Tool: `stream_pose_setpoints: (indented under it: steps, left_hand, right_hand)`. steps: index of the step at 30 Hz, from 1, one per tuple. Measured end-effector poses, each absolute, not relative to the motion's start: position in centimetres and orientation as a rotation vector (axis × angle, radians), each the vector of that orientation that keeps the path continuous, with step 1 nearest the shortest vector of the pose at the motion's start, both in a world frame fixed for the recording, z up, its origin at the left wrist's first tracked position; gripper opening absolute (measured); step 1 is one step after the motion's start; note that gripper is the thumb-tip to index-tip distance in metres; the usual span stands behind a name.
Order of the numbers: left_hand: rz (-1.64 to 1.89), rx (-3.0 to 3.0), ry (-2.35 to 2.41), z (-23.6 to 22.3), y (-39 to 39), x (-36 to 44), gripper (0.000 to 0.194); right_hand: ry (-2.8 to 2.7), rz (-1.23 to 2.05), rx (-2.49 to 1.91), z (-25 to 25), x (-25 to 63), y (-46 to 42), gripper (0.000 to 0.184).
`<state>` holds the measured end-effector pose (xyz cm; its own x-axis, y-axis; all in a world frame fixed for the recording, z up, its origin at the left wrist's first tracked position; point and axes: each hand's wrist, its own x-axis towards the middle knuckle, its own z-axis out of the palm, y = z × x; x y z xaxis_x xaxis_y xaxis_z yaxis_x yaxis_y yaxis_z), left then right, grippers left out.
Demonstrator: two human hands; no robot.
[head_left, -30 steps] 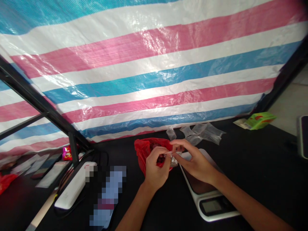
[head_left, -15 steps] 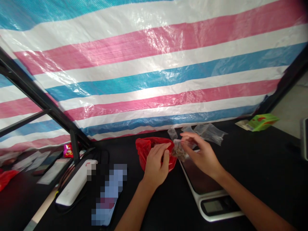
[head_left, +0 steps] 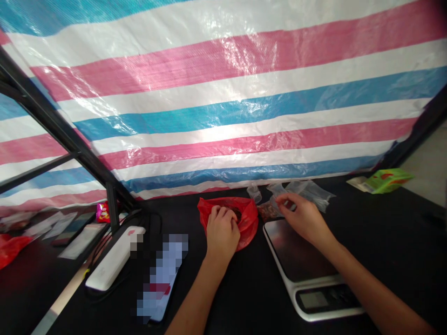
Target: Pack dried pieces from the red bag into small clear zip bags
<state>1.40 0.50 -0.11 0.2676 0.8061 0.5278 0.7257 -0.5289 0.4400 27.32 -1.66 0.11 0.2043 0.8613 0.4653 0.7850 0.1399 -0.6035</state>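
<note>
My left hand reaches over the open red plastic bag, its fingers curled down into the mouth. Dark brown bits show inside, but my fingertips are hidden, so what they grip cannot be made out. Farther right, my right hand pinches the edge of a small clear plastic bag with brown pieces in it. That bag rests just behind the kitchen scale, which has a dark plate and a small display. My right forearm passes over the scale's right side.
Several clear bags lie at the back by the striped sheet. A green packet sits at the back right. To the left are a phone, a white power strip with cables, and a black metal frame.
My left hand has dipped its fingers into the red bag. My right hand has moved slightly right and back with the clear bag, away from the red bag and off the scale's edge.
</note>
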Motion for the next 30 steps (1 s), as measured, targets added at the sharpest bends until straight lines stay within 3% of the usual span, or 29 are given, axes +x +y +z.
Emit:
stream_pose_setpoints:
  steps: [5, 12, 30]
  left_hand:
    - [1.231, 2.420, 1.331, 0.5, 0.1, 1.8, 0.024]
    - [1.270, 2.412, 1.071, 0.9, -0.7, 2.2, 0.027]
    - [1.318, 2.291, 1.211, 0.6, -0.3, 2.1, 0.027]
  right_hand:
    - [-1.792, 0.304, -1.565, 0.4, 28.0, -1.5, 0.022]
    - [-1.883, -0.102, -1.837, -0.8, 31.1, -1.1, 0.028]
    - [-1.952, -0.059, -1.792, -2.2, 34.2, -0.7, 0.046]
